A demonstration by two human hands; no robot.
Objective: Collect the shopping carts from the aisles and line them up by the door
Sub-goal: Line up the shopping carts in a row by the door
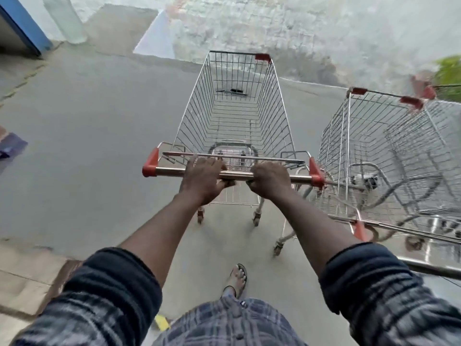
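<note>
An empty wire shopping cart (pixel 237 108) with red corner caps stands straight ahead of me on the grey floor. My left hand (pixel 203 177) and my right hand (pixel 270 179) both grip its metal handle bar (pixel 172 171), side by side near the bar's middle. Close on the right stands a second wire cart (pixel 379 151), with at least one more nested into it. The first cart's right handle end almost touches that cart's side.
A stained whitewashed wall (pixel 299 28) rises just past the cart's front. A blue door frame (pixel 22 23) sits at the far left. Flattened cardboard (pixel 27 273) lies on the floor at lower left. Green leaves (pixel 449 71) show at the right edge. My sandalled foot (pixel 237 278) is behind the cart.
</note>
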